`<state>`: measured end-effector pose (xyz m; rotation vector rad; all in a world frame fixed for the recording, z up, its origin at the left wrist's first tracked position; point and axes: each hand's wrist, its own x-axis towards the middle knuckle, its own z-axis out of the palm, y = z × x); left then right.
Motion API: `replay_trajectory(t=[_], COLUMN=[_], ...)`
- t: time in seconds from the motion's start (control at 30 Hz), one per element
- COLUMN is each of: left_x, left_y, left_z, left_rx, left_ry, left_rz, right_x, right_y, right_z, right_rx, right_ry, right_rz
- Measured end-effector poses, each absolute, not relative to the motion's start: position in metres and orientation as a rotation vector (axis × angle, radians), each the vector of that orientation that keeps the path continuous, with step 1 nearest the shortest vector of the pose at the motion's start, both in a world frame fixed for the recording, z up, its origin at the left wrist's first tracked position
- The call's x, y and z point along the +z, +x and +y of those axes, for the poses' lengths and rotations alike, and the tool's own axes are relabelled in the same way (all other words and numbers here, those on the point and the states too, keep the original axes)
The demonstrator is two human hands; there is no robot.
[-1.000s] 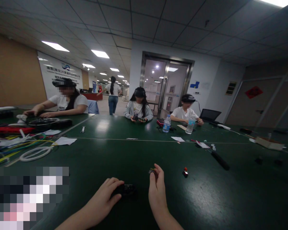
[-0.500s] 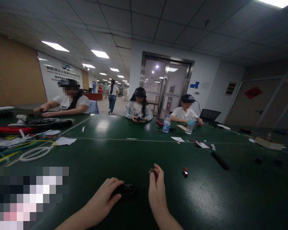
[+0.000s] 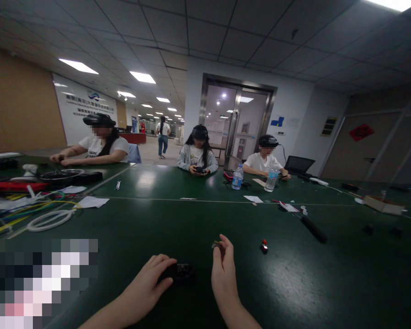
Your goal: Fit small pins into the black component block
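My left hand (image 3: 151, 278) is wrapped round one end of a small black block-like part (image 3: 183, 271), which rests on the dark green table. Details show on its upper face, too dark to make out. To the right, my right hand (image 3: 225, 269) is raised and closed in a pinch. Between its thumb and fingertips sits a small greyish-yellow piece (image 3: 217, 245), its kind too small to tell. A gap separates the two hands. Right of my right hand lies a little red and silver object (image 3: 264, 246) on the tabletop.
A black-handled tool (image 3: 313, 228) lies farther right. Two water bottles (image 3: 237, 177) stand near the far edge. Cables (image 3: 51, 220) and paper (image 3: 93, 202) are heaped at left, and a spanner (image 3: 118, 185) lies beyond. Several people sit across the table.
My hands and what they hold have stayed in place. A person in the background has walked farther off, and the seated person at left has shifted slightly right.
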<state>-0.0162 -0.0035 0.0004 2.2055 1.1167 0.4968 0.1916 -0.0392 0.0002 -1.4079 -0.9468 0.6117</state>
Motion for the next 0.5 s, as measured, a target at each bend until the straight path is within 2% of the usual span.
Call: replay_trajectory(t=[0.5], left_x=[-0.0022], left_y=[-0.0156], left_z=[-0.0030], left_rx=[0.513], left_ry=[2.229], left_rz=[1.113], right_x=[-0.0027], right_y=[0.1923], right_z=[-0.0387], right_rx=[0.592], right_ry=[-1.396], right_rz=[-0.938])
